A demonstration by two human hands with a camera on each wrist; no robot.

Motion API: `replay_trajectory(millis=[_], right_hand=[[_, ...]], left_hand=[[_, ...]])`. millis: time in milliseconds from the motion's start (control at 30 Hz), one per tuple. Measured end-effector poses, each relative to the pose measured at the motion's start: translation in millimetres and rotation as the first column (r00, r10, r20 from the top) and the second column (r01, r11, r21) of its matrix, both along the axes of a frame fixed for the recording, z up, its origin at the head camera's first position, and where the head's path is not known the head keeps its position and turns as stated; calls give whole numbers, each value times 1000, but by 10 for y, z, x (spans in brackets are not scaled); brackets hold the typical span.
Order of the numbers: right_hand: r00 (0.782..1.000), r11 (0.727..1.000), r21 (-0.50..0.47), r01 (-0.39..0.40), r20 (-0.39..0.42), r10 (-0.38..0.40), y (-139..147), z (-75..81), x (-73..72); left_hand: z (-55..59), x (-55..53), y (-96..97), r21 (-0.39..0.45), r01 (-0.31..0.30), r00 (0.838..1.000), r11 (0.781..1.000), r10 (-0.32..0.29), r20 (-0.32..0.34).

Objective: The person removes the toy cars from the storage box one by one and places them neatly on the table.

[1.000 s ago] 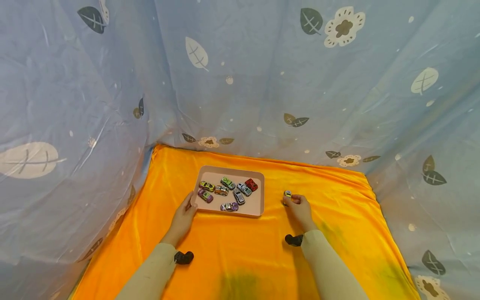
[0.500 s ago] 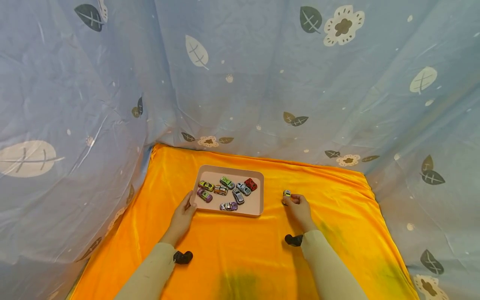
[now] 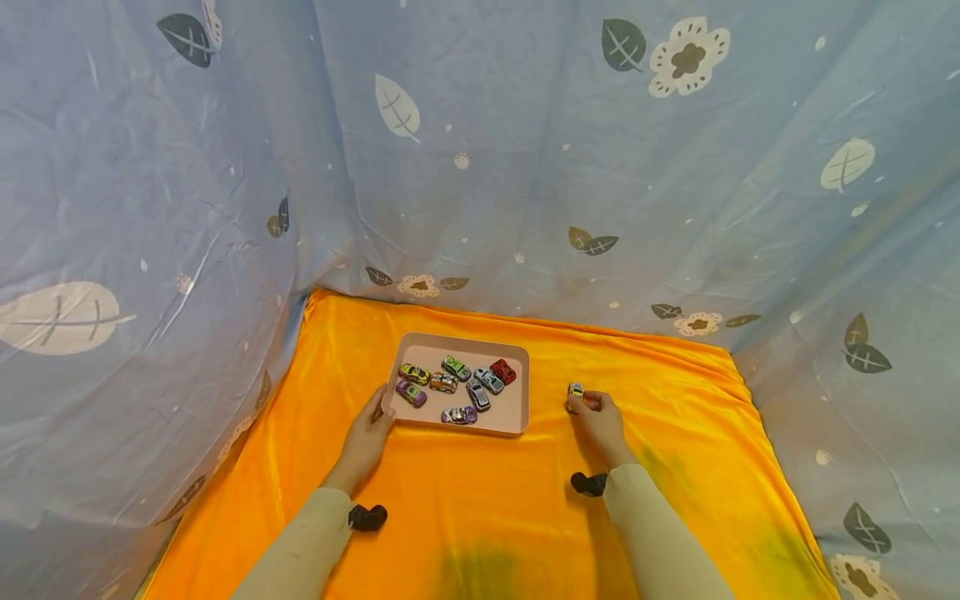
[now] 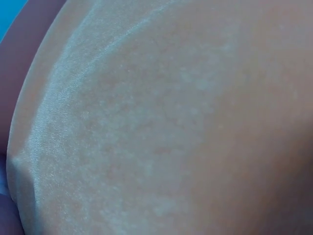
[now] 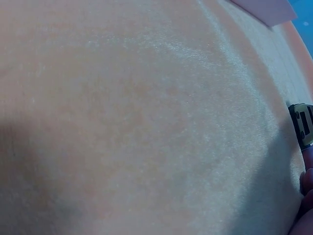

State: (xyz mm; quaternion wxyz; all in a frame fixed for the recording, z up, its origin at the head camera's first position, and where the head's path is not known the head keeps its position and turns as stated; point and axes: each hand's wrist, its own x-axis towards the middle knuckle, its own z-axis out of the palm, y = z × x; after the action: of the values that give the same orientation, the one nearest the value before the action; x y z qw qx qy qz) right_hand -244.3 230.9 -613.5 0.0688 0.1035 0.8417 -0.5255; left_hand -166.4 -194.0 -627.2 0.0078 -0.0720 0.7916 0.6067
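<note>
A shallow pink tray [image 3: 498, 422] stands on the orange cloth, with several toy cars in it. My left hand [image 3: 366, 435] grips the tray's near left corner, the thumb over its rim. To the right of the tray, my right hand [image 3: 604, 423] pinches a small yellow and white toy car [image 3: 576, 390] between thumb and fingers, close over the cloth. Only the end of that car shows at the right edge of the right wrist view. In the left wrist view, cloth fills nearly all the picture, with the fingers barely at the lower left edge.
In the tray lie a red toy car [image 3: 503, 372], a green one [image 3: 456, 367], an orange one [image 3: 443, 382] and others. The orange cloth [image 3: 480, 492] has a few folds. A blue curtain [image 3: 480, 200] with leaf prints rises behind and on both sides.
</note>
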Motion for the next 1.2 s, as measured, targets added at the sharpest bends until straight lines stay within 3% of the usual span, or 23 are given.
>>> replay_trajectory(millis=[267, 467, 600, 800, 1100, 1200], right_hand=[[1000, 999, -35, -14, 1, 14, 86, 67, 82], [1000, 999, -42, 23, 8, -23, 107, 231, 159], [998, 999, -33, -43, -50, 41, -2, 383, 137], [978, 990, 12, -144, -148, 144, -251, 608, 117], [949, 967, 129, -220, -199, 243, -586, 826, 131], [931, 949, 185, -253, -221, 291, -684, 928, 121]], left_hand=[[-5, 3, 56, 52, 3, 1000, 999, -2, -2], [-23, 5, 82, 81, 18, 1000, 997, -17, -11], [0, 6, 70, 76, 8, 1000, 997, -6, -26], [12, -10, 66, 92, 20, 999, 996, -17, -28], [62, 57, 41, 100, 18, 1000, 995, -17, -8], [81, 63, 12, 84, 15, 1000, 996, -14, -12]])
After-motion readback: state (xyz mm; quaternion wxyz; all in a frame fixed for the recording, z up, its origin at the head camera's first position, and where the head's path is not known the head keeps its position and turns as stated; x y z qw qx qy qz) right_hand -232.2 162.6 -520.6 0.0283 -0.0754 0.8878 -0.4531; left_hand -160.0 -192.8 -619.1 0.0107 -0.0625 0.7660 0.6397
